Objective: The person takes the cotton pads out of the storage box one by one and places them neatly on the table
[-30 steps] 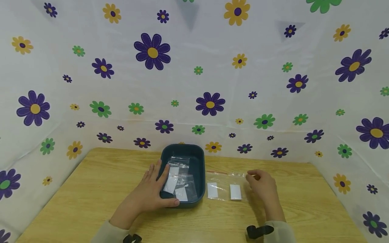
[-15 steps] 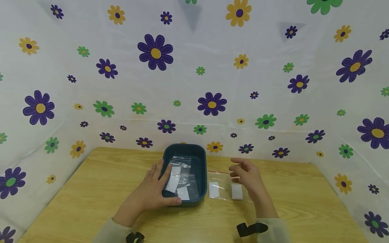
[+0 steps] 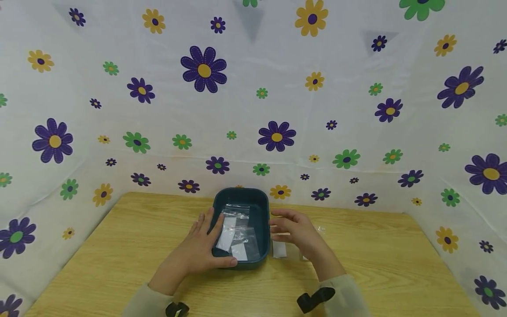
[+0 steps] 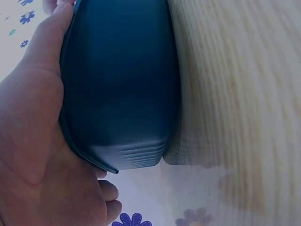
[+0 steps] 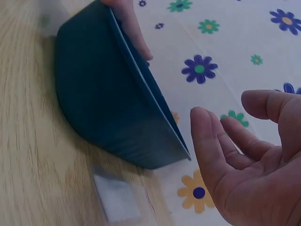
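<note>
From here, the dark blue tub (image 3: 259, 209) already has clear bags with white inserts (image 3: 239, 252) lying inside; to its right, another bag (image 3: 279, 251) and a mostly hidden white piece (image 3: 305, 258) lie on the table (image 3: 392, 259), so I'd judge those remain. The left hand (image 3: 198, 251) rests, fingers spread, on the tub's left and near rim. The right hand (image 3: 298, 231) hangs empty, fingers loosely bent, just right of it.

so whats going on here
A person rests their left hand on the rim of a dark teal bin with clear bags holding white pieces inside it. Their right hand holds nothing and is by the bin's right side, partly hiding, in the head view, more bags that lie on the wooden table.
</note>
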Tool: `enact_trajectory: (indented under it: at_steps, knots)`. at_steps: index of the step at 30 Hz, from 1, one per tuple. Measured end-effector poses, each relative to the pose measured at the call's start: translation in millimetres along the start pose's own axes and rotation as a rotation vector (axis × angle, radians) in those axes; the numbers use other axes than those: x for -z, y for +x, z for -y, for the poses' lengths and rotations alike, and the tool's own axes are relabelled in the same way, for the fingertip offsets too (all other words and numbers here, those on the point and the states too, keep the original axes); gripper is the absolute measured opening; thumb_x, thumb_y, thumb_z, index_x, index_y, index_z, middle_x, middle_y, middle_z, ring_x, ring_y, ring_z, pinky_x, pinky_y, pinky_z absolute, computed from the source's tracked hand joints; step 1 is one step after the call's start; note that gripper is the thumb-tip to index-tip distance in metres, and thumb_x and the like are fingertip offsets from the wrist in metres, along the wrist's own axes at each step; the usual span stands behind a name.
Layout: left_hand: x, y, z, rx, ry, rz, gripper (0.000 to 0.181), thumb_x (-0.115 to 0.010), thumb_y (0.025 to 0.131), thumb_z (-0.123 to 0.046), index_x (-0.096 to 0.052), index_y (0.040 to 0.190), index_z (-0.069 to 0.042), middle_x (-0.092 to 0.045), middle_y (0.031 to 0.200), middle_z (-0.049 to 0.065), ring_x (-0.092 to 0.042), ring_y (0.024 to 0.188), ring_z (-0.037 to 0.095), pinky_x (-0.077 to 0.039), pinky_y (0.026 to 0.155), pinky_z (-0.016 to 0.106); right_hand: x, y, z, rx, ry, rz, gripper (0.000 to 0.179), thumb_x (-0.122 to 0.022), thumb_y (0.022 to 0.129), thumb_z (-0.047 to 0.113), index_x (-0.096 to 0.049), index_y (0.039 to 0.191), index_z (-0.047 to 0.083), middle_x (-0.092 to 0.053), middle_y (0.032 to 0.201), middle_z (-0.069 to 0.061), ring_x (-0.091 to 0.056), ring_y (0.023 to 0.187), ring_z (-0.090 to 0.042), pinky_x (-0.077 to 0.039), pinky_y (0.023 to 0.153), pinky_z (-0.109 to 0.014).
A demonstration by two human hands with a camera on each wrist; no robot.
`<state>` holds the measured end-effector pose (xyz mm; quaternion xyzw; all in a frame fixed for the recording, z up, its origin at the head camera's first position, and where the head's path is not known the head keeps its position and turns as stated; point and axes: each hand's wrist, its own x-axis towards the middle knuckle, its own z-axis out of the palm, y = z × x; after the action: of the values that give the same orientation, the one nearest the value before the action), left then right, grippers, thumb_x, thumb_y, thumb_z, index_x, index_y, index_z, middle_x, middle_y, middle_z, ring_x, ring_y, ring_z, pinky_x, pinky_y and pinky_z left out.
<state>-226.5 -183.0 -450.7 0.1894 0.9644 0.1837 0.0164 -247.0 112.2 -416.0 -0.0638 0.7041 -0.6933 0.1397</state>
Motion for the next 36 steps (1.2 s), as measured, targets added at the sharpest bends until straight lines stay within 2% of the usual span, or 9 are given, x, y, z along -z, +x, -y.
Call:
enact_trajectory:
  at_steps: [5,12,17,21,28,36]
  knots:
    - [-2.0,0.7,0.1,-0.012,-0.005,-0.004,0.124,-0.061,0.071,-0.084,-0.016,0.161,-0.011,0.002,0.166,0.023,-0.002,0.150,0.050,-0.014,0.119,0.063,-10.9,4.3,7.8,-0.010,0.021,0.083,0.041,-0.056,0.102,0.018,-0.052,0.140,0.002,-0.064,0.128,-0.019,-0.067,0.109,-0.031,-0.058,0.089,-0.039]
    - [-0.9,1.4,-2.3,-0.031,-0.010,-0.010,0.123,-0.062,0.072,-0.083,-0.017,0.160,-0.010,0.000,0.166,0.024,-0.003,0.150,0.051,-0.016,0.118,0.064,-20.5,7.4,18.7,-0.032,-0.044,0.137,0.041,-0.055,0.102,0.017,-0.053,0.139,0.001,-0.061,0.132,-0.020,-0.061,0.119,-0.040,-0.057,0.092,-0.041]
    - [-1.5,2.1,-2.0,-0.028,-0.007,-0.004,0.123,-0.062,0.073,-0.082,-0.016,0.161,-0.010,0.001,0.166,0.024,-0.003,0.150,0.051,-0.016,0.119,0.064,-27.9,11.0,23.7,-0.058,-0.089,0.151,0.040,-0.056,0.102,0.017,-0.053,0.139,0.001,-0.060,0.132,-0.019,-0.061,0.120,-0.040,-0.056,0.093,-0.044]
    - [-2.3,2.0,-0.6,-0.019,0.000,-0.005,0.123,-0.062,0.073,-0.083,-0.015,0.161,-0.011,0.001,0.166,0.023,-0.003,0.150,0.051,-0.016,0.119,0.063,-34.4,17.3,25.6,-0.083,-0.102,0.170,0.042,-0.058,0.101,0.018,-0.053,0.139,0.002,-0.059,0.133,-0.017,-0.064,0.116,-0.035,-0.056,0.093,-0.045]
    - [-1.4,1.3,-0.3,-0.021,0.005,-0.003,0.123,-0.061,0.073,-0.083,-0.016,0.161,-0.010,0.002,0.166,0.024,-0.003,0.149,0.052,-0.016,0.118,0.064,-44.5,25.5,23.7,-0.140,-0.087,0.184,0.043,-0.059,0.099,0.016,-0.053,0.138,0.000,-0.060,0.129,-0.018,-0.059,0.122,-0.041,-0.055,0.094,-0.046]
    - [-1.4,1.3,-0.2,-0.023,0.004,-0.011,0.124,-0.061,0.072,-0.084,-0.017,0.160,-0.009,0.001,0.165,0.025,-0.004,0.149,0.052,-0.018,0.118,0.064,-51.0,30.7,20.1,-0.182,-0.050,0.179,0.046,-0.059,0.098,0.016,-0.051,0.140,0.000,-0.057,0.132,-0.022,-0.058,0.123,-0.041,-0.051,0.100,-0.051]
